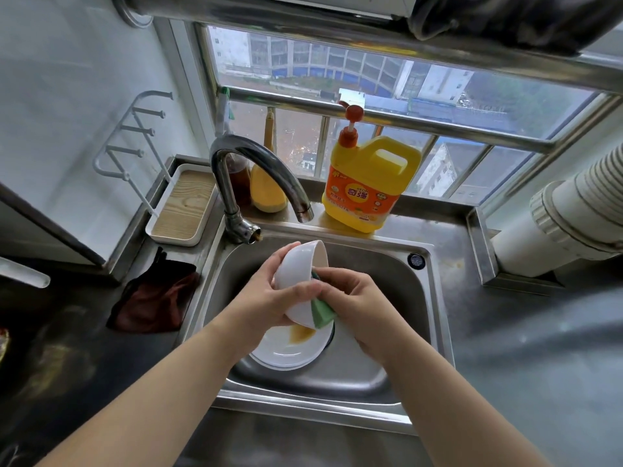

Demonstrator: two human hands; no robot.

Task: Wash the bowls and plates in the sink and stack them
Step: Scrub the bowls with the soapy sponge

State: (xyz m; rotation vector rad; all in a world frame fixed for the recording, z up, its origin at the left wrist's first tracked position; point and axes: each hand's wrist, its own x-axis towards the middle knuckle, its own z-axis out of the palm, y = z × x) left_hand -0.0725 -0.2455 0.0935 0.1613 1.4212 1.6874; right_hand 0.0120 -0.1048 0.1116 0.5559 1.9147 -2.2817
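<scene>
Over the steel sink (435, 298), the left hand (269, 294) grips a white bowl (300, 281) tipped on its side, while the right hand (357, 305) grasps a green sponge (322, 311) against its rim. Below the bowl lies a sauce-stained white plate (286, 352) in the sink basin.

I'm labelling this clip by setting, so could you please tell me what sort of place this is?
Most likely a home kitchen: a steel sink with a curved tap, a yellow dish soap jug on the window ledge, and a stained plate awaiting washing.
</scene>
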